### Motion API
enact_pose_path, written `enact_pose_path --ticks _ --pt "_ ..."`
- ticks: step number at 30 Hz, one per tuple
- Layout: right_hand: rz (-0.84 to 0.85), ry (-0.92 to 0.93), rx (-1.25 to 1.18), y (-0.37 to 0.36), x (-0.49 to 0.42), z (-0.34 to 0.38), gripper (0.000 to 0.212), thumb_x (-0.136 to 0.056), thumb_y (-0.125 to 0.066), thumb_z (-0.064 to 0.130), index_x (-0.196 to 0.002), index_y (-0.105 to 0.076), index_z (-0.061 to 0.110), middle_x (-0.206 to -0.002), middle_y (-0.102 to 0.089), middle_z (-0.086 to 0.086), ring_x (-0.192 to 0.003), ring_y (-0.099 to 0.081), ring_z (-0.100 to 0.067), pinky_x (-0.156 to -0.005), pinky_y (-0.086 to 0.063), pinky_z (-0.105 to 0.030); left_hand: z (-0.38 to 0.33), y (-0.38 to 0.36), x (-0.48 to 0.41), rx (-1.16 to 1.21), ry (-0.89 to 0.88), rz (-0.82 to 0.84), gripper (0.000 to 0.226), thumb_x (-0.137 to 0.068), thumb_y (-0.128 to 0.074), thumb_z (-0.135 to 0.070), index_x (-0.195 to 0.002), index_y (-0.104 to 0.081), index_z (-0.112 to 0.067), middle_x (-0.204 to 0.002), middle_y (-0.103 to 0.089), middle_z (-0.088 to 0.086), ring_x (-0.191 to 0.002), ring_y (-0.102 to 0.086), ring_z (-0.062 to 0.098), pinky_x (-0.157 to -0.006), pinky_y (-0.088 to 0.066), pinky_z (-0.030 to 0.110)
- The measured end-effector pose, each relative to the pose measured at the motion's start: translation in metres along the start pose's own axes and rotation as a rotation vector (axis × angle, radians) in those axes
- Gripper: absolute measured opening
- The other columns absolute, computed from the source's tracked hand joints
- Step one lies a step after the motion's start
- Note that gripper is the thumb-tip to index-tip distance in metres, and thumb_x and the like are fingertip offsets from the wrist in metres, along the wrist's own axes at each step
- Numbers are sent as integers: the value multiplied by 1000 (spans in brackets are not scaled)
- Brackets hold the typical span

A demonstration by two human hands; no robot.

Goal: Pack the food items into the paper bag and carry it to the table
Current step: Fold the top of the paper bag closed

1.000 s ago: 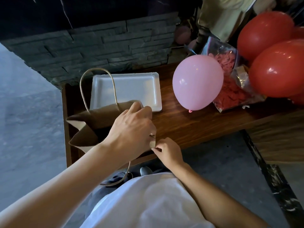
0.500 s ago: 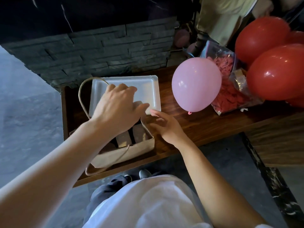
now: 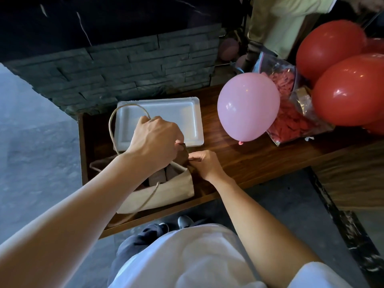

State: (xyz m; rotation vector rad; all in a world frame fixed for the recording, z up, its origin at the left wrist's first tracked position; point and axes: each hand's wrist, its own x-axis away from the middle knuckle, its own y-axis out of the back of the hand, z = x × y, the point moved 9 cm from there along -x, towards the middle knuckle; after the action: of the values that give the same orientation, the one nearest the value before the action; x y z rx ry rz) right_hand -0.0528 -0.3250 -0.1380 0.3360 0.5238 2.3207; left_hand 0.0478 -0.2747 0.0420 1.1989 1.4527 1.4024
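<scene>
A brown paper bag (image 3: 166, 193) stands open near the front edge of a dark wooden table (image 3: 245, 161). Wrapped brown food packs (image 3: 161, 175) show inside its mouth. My left hand (image 3: 154, 140) is above the bag, fingers closed on the far twine handle (image 3: 116, 119) and the bag's back rim. My right hand (image 3: 204, 163) pinches the bag's right top edge. The near handle hangs loose down the bag's front. Behind the bag lies an empty white foam tray (image 3: 187, 113).
A pink balloon (image 3: 248, 107) floats right of the tray. Red balloons (image 3: 349, 90) and a clear plastic bag of red balloons (image 3: 291, 119) crowd the right end. A dark stone wall (image 3: 124, 75) runs behind. Another person's sleeve (image 3: 276, 23) is at the top right.
My left hand came out of the bag, passed over the tray, and now grips the far handle. My right hand moved from the bag's near corner to its right top edge.
</scene>
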Motion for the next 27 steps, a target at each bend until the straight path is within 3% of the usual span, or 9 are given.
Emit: enact_pose_path --ticks 3,6,10,13,17,23,27 --pt "56 -90 -38 -3 -10 -11 16 -85 -70 29 -90 -80 18 -75 -70 23 -69 -67 8 -67 -54 -18 -3 0 -2 -39 -12 -6 19 -84 -60 -39 -99 -72 -37 -98 -72 -7 -92 -56 18 -82 -34 35" --pt "142 -95 -19 -3 -15 -9 16 -87 -69 32 -93 -80 22 -80 -69 29 -77 -68 5 -71 -53 -13 1 1 -3 -45 -13 -10 20 -84 -61 -41 -101 -72 -37 -99 -72 -9 -94 -57 17 -81 -32 33" --pt "224 -62 39 -11 -9 -12 20 -94 -60 9 -102 -78 14 -95 -75 10 -87 -67 -5 -82 -55 -19 9 5 -1 -4 -9 -34 21 -83 -62 -45 -100 -72 -36 -101 -73 -11 -98 -61 17 -81 -33 34" --pt "206 31 162 -21 -2 -10 22 -92 -58 -2 -91 -78 7 -91 -77 -8 -80 -65 -10 -73 -49 -14 8 6 0 4 -14 -39 20 -82 -63 -46 -97 -73 -36 -99 -73 -11 -95 -63 17 -84 -38 35" --pt "155 68 222 -27 -1 -12 19 -87 -61 -3 -79 -76 6 -80 -76 -11 -74 -68 -19 -67 -42 -9 6 2 4 -23 -14 -19 19 -83 -63 -45 -98 -72 -38 -99 -73 -12 -95 -62 16 -85 -40 35" --pt "165 70 371 -34 0 -24 13 -91 -63 6 -85 -75 5 -86 -76 -12 -80 -70 -24 -74 -55 -25 -2 4 7 -41 -35 -32 20 -83 -62 -44 -99 -72 -39 -101 -72 -14 -100 -60 15 -86 -38 35" --pt "116 -33 473 -34 3 -37 18 -90 -59 12 -79 -73 11 -80 -74 -7 -74 -69 -23 -70 -58 -36 -9 5 11 -58 -34 23 21 -86 -60 -44 -103 -70 -38 -106 -71 -12 -103 -58 16 -92 -38 37"
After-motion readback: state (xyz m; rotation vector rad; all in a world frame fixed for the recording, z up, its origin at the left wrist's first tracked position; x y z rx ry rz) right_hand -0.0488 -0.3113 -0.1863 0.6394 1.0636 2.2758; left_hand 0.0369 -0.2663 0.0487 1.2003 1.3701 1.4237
